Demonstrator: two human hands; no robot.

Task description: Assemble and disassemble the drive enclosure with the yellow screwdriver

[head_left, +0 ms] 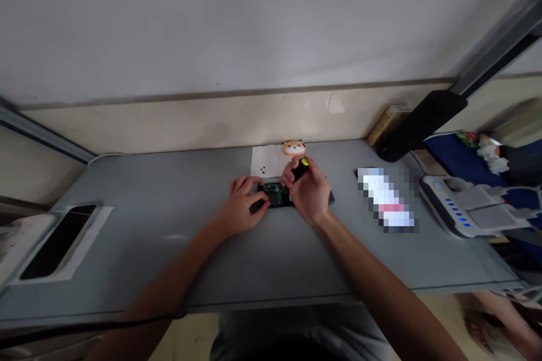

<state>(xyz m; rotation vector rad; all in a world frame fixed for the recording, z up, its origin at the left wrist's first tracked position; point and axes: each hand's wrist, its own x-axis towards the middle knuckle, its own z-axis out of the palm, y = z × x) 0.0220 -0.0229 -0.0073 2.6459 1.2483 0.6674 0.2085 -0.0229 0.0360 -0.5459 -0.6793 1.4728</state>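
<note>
On the grey desk lies a long black device with a green circuit board point(276, 194) exposed in its middle. My left hand point(245, 203) grips the device's left end, thumb in front and fingers behind. In my right hand point(311, 189) is a screwdriver point(301, 168) with a black handle and a yellow cap, held over the right part of the board. Its tip is hidden by my fingers. Behind the device is a white sheet of paper point(266, 159) with several tiny dark pieces, perhaps screws, on it. An orange and white animal-faced item point(294, 148) sits by the sheet.
A phone point(59, 242) rests on paper at the left. To the right are a lit, blurred-out screen point(385, 200) and a white charging station point(455, 208) with blue lights. A black cylinder point(421, 124) leans near a box point(389, 121). Another person's arm point(503, 310) shows lower right.
</note>
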